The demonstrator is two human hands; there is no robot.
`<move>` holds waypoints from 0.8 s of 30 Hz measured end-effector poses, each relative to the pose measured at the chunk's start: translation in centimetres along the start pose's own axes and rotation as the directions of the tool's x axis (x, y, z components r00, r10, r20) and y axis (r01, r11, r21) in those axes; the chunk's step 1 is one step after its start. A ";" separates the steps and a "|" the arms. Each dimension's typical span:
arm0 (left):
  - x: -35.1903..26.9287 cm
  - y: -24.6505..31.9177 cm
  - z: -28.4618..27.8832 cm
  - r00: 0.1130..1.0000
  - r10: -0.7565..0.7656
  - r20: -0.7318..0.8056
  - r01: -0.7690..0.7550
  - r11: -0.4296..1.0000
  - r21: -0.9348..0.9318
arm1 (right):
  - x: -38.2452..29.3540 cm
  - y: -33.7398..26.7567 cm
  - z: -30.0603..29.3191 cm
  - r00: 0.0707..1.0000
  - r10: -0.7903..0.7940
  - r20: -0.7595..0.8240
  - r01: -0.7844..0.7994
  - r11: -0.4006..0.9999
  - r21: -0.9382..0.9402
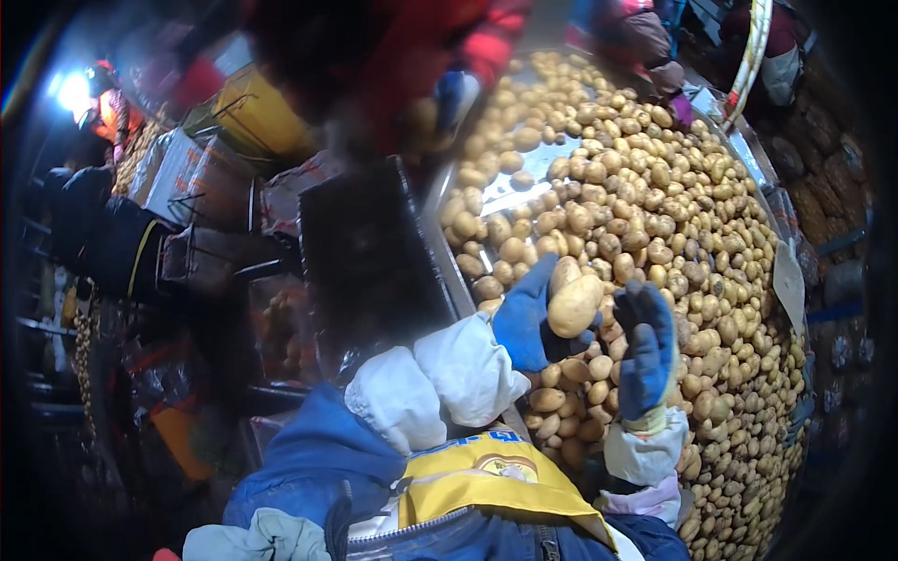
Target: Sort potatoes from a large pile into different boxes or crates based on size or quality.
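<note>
My left hand (pixel 525 317), in a blue coated work glove, is closed around a large pale potato (pixel 575 306). A second potato (pixel 563 272) shows just above it, and I cannot tell whether the hand grips that one too. To the right, my right hand (pixel 645 350) wears the same kind of glove, its fingers raised and nothing seen in them. Both hands hover over a broad heap of potatoes (pixel 708 287) on a metal sorting table (pixel 449 259). White oversleeves cover my forearms, and a yellow apron (pixel 491 470) covers my front.
A dark, box-shaped space (pixel 372 259) lies left of the table's rim. Across the table are a blurred red sleeve (pixel 494 42) and another person's purple glove (pixel 680 111). A yellow bin (pixel 266 112) and wrapped boxes (pixel 189 172) stand left. A pale hose (pixel 754 56) hangs at upper right.
</note>
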State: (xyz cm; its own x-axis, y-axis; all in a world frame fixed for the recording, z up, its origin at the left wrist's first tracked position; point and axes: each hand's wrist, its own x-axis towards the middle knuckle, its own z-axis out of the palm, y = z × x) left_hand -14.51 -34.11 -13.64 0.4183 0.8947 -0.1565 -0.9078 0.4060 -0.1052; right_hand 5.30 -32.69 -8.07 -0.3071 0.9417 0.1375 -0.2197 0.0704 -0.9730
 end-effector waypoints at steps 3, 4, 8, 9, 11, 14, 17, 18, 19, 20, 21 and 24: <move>-3.1 0.7 2.2 0.961 0.150 -0.233 -0.076 0.951 0.298 | -0.6 -0.1 -1.3 1.000 0.016 -0.014 -0.017 0.998 -0.063; -4.2 1.5 1.8 0.987 0.111 -0.117 -0.075 0.959 0.274 | -0.8 -0.5 -1.0 0.999 0.037 -0.008 -0.037 0.994 -0.105; -8.7 3.2 0.3 0.977 0.212 0.003 -0.204 0.938 0.280 | -0.8 0.1 0.4 0.983 0.166 0.072 -0.161 0.984 -0.074; -10.3 4.0 0.2 0.973 0.231 0.024 -0.223 0.901 0.372 | -0.8 -0.1 1.0 0.981 0.174 0.087 -0.165 0.981 -0.101; -12.1 4.7 1.9 0.926 0.377 0.001 -0.334 0.819 0.467 | -0.8 0.2 1.8 0.975 0.185 0.123 -0.170 0.978 -0.122; -14.6 6.4 3.0 0.734 0.678 -0.023 -0.291 0.345 0.892 | -0.3 0.1 3.6 0.949 0.303 0.092 -0.280 0.939 -0.199; -17.0 5.9 3.3 0.506 0.859 0.080 0.034 -0.113 0.993 | 1.8 0.4 10.6 0.742 0.570 0.353 -0.603 0.797 -0.018; -17.6 5.6 3.0 0.489 0.872 0.013 -0.004 -0.013 1.000 | 2.4 1.1 13.5 0.626 0.641 0.445 -0.716 0.698 0.001; -17.7 5.3 2.6 0.488 0.871 -0.053 -0.053 0.091 0.994 | 2.6 2.7 15.4 0.503 0.692 0.518 -0.811 0.586 0.005; -16.8 5.1 2.9 0.461 0.882 0.096 0.031 -0.124 0.992 | 2.2 9.1 14.6 0.565 0.451 0.690 -0.719 0.680 0.144; -16.6 4.9 2.7 0.467 0.879 0.093 0.018 -0.115 0.993 | 2.1 11.7 15.7 0.574 0.171 0.801 -0.628 0.720 0.296; -17.8 5.1 3.0 0.500 0.763 0.410 0.530 -0.644 0.551 | 0.9 14.0 21.3 0.849 0.139 0.511 -0.380 0.831 0.406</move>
State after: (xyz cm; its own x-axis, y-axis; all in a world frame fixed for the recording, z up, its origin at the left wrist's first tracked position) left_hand -26.69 -47.44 -8.49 -0.4957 0.8334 0.2445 0.7897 0.3153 0.5262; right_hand -17.76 -37.81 -17.66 -0.7639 0.6408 0.0762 -0.4417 -0.4331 -0.7857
